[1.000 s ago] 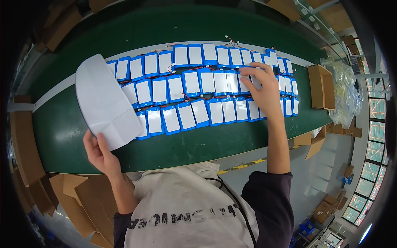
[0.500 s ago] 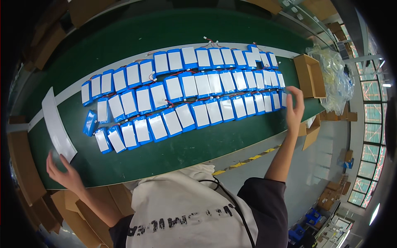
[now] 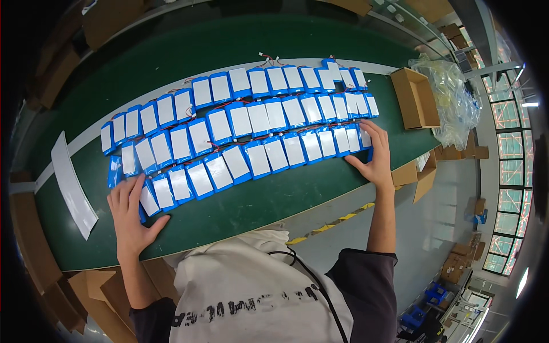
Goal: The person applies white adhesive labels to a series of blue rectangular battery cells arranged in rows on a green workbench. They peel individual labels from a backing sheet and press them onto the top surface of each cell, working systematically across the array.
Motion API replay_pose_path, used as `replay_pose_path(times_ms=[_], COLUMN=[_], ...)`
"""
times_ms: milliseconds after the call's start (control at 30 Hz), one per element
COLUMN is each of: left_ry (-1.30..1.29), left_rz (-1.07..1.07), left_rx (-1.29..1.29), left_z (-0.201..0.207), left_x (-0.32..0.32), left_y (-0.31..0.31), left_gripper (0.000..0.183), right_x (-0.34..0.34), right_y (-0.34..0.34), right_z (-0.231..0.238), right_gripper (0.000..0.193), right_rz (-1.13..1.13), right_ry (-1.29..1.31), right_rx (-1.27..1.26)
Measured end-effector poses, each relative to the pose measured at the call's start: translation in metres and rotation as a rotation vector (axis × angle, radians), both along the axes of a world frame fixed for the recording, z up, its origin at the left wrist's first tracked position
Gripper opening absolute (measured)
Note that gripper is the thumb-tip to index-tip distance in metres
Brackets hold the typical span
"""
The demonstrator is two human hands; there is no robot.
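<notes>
Three long rows of blue battery packs, each with a white pad on its face and thin red and black wires, lie on a green table mat (image 3: pixel 229 214). At the left end of the nearest row, my left hand (image 3: pixel 130 220) rests over the end packs, fingers stretched and thumb apart. My right hand (image 3: pixel 374 157) is at that row's right end, its fingers over the last battery pack (image 3: pixel 365 139) and its thumb near the row's front edge. Both hands are open, partly hiding the end packs. A curved white sheet (image 3: pixel 73 186) lies left of my left hand.
An open cardboard box (image 3: pixel 416 100) stands at the table's right end, beside clear plastic bags (image 3: pixel 456 106). More cartons (image 3: pixel 417 177) sit below that end. Cardboard boxes (image 3: pixel 100 286) stand below the left front edge. Yellow-black tape (image 3: pixel 331 224) marks the floor.
My left hand has moved from beside the white sheet rightward onto the row's left end. My right hand has come down onto its right end. The whole view has shifted slightly.
</notes>
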State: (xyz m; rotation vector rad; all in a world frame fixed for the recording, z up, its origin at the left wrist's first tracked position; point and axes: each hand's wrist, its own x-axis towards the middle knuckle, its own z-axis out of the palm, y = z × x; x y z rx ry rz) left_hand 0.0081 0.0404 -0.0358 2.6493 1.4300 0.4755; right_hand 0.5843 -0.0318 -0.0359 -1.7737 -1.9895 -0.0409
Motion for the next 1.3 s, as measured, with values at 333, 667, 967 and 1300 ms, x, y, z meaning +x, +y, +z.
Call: replay_pose_path(times_ms=[333,667,967,1300], left_ry=[-0.041,-0.008,-0.223,-0.486], left_rz=[0.006,-0.024,-0.029,-0.42], left_rx=[0.019,0.058,0.189,0.21], left_z=[-0.003,-0.007,-0.007,0.041], left_x=[0.017,0.021,0.017,0.152], left_y=[-0.005,-0.005,-0.01,-0.02], left_gripper=[0.085,0.083,0.079,0.075], right_x=[0.0,0.102,0.165,-0.238], right_y=[-0.016,0.016,0.065,-0.011], right_z=[0.004,0.024,0.022,0.014], right_gripper=[0.075,0.061,0.063,0.09], right_rz=[-0.097,-0.402,-0.862,0.338], right_ry=[-0.106,0.006,-0.253,2.056], right_rx=[0.01,0.498,-0.123,-0.469])
